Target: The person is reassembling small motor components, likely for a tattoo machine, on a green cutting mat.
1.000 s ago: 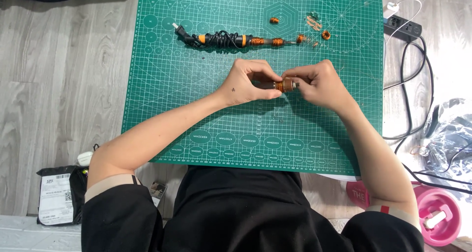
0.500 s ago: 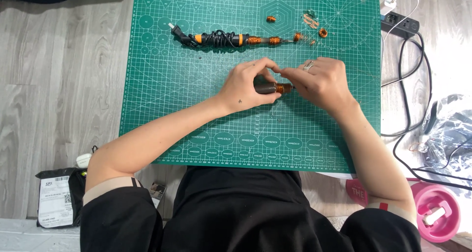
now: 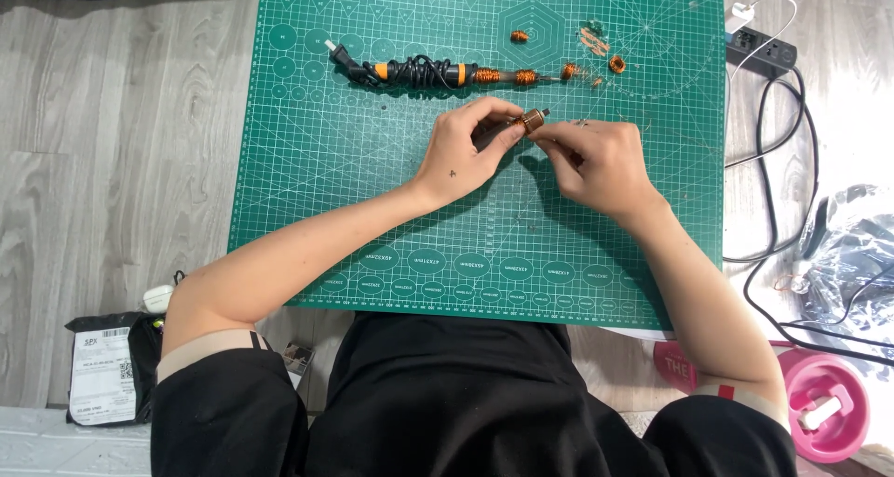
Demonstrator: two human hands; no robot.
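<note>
Both hands pinching copper coil [image 3: 532,120] above green cutting mat [image 3: 307,207]: left hand [image 3: 463,151] gripping its dark end, right hand [image 3: 596,161] working beside it.

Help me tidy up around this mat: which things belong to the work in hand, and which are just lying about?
In use: small copper coil, pinched between left hand and right hand; black-and-orange tool; spare coils; green cutting mat.

Lying about: power strip; pink container; black parcel.
</note>
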